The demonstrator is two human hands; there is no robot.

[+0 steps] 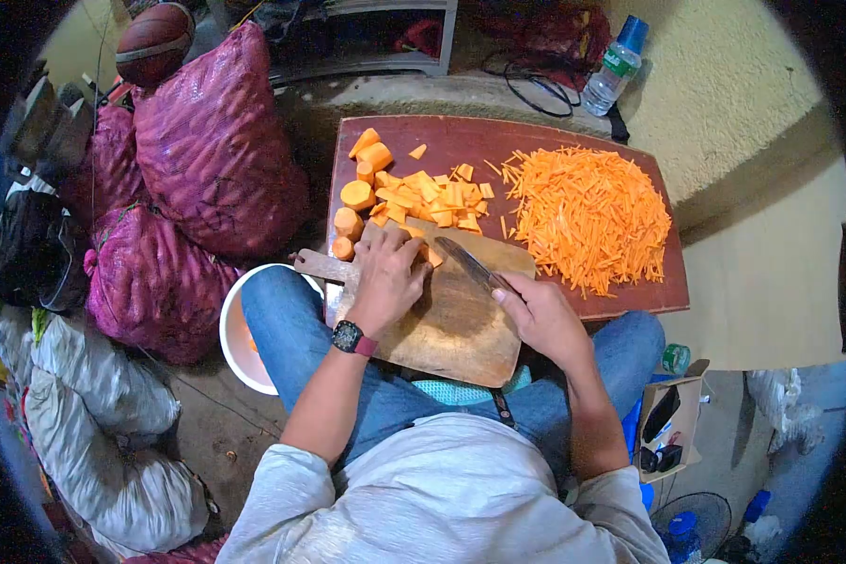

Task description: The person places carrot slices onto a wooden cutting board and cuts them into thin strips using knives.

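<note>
My right hand (545,318) grips a knife (468,263) by its handle, the blade pointing up and left over the wooden cutting board (461,348). On the board's left part, my left hand (385,277) has its fingers bent down onto a carrot piece (432,256), which shows partly past the fingertips. Just beyond lie flat carrot slices (432,195) in a loose heap. Thick carrot chunks (356,195) line the left side. To the right rises a big pile of carrot sticks (587,221).
The board rests partly on a reddish-brown table (573,139). Red mesh sacks (221,141) and a white basin (235,329) are at left, with white sacks (103,423) below. A plastic bottle (616,70) stands at upper right. An open carton (686,423) is at lower right.
</note>
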